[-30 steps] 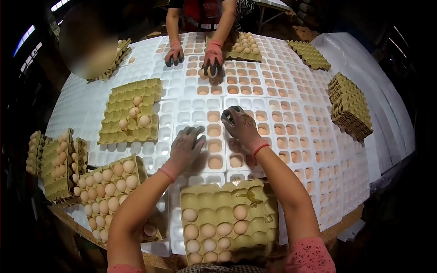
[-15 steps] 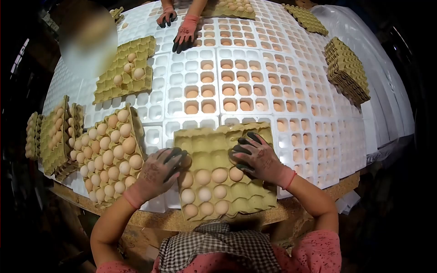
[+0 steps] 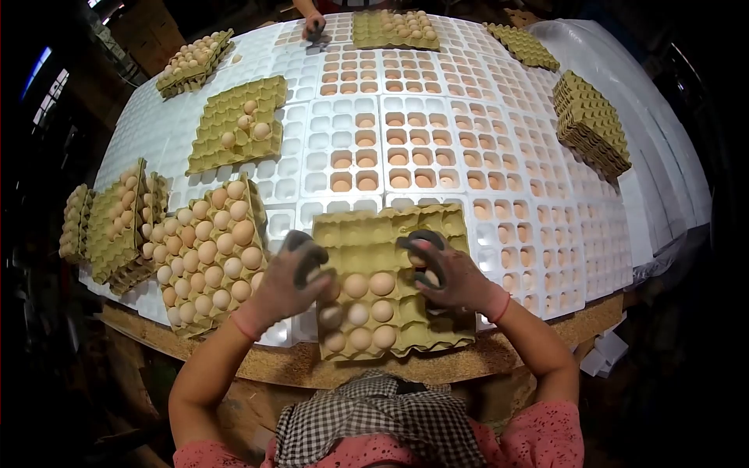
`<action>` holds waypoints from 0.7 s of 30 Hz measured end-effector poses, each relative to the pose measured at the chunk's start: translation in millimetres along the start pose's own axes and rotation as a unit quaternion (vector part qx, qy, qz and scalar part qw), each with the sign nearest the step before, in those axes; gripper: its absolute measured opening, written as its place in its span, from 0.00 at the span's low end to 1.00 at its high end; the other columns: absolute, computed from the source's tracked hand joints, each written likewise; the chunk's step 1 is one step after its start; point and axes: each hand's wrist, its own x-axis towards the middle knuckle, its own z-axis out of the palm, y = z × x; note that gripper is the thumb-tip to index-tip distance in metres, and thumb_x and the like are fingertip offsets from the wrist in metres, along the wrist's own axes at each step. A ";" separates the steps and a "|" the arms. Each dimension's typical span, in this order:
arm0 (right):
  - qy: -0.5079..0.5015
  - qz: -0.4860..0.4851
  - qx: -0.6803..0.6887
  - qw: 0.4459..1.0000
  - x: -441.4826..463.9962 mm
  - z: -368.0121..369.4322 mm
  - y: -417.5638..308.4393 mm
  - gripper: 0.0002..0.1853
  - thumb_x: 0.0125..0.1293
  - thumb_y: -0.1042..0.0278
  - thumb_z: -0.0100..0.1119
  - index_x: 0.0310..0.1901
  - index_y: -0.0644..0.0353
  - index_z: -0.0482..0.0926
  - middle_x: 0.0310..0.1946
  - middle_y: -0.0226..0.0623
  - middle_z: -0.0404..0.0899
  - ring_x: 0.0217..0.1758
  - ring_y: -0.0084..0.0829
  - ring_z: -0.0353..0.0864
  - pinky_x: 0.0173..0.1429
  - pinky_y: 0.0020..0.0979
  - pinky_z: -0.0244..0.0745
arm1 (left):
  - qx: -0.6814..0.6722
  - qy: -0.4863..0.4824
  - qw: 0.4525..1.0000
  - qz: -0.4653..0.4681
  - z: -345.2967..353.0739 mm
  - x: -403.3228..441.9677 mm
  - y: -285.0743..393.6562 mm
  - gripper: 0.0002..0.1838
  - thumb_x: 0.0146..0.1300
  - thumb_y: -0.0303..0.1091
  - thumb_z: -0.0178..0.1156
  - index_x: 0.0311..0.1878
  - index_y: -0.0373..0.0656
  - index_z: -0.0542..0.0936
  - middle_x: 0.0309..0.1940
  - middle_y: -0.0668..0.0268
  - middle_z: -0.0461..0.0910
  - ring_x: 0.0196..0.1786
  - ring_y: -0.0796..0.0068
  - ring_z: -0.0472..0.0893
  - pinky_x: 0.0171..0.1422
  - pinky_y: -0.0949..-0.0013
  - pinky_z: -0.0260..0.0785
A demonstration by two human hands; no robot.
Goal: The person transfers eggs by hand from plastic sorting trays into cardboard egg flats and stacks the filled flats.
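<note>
A pulp egg tray [image 3: 437, 327] lies before me at the table's front edge, with several eggs [image 3: 358, 313] grouped in its left and middle cups. My left hand [image 3: 290, 282], gloved with dark fingertips, hovers over the tray's left edge. Its fingers curl around what looks like a pale egg, partly hidden and blurred. Above the tray's right side is my right hand [image 3: 456, 279], closed around eggs [image 3: 431, 277] that show between the fingers. Beyond the tray, white foam trays [image 3: 380, 148] with square cells cover the table, many cells holding eggs.
A full egg tray [image 3: 207, 251] leans at my left, beside more upright trays [image 3: 117, 226]. Another pulp tray [image 3: 214, 140] holds a few eggs. Stacked empty trays [image 3: 591, 125] stand at right. Across the table is another person's gloved hand [image 3: 314, 27], near an egg-filled tray [image 3: 374, 30].
Both my hands have curled inward, and the rightmost egg of the upper row has left its cup. The other person's hands have drawn back, one out of view. The camera view has shifted.
</note>
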 end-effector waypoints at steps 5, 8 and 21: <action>-0.213 -0.043 -0.379 0.899 23.8 55.1 -16.7 0.15 0.69 0.50 0.56 0.50 0.49 0.81 0.63 0.44 0.69 0.39 0.34 0.79 0.31 0.32 0.77 | 0.316 -0.198 0.921 0.116 52.7 15.3 15.5 0.27 0.49 0.38 0.66 0.54 0.42 0.75 0.42 0.55 0.77 0.38 0.58 0.81 0.41 0.59 0.77; -0.273 -0.020 -0.307 0.911 46.3 21.8 -19.0 0.18 0.67 0.51 0.59 0.54 0.50 0.80 0.63 0.43 0.70 0.41 0.36 0.80 0.40 0.37 0.79 | 0.293 -0.258 0.914 0.113 39.9 34.2 16.6 0.29 0.51 0.41 0.67 0.58 0.43 0.74 0.39 0.55 0.80 0.42 0.57 0.83 0.45 0.59 0.77; -0.005 0.340 -0.332 0.880 288.8 -93.7 219.1 0.29 0.64 0.43 0.59 0.64 0.46 0.73 0.58 0.43 0.77 0.60 0.41 0.79 0.62 0.41 0.74 | 0.184 0.111 0.977 0.006 -25.3 282.4 -99.6 0.31 0.58 0.42 0.68 0.65 0.50 0.74 0.48 0.61 0.82 0.42 0.63 0.84 0.51 0.62 0.75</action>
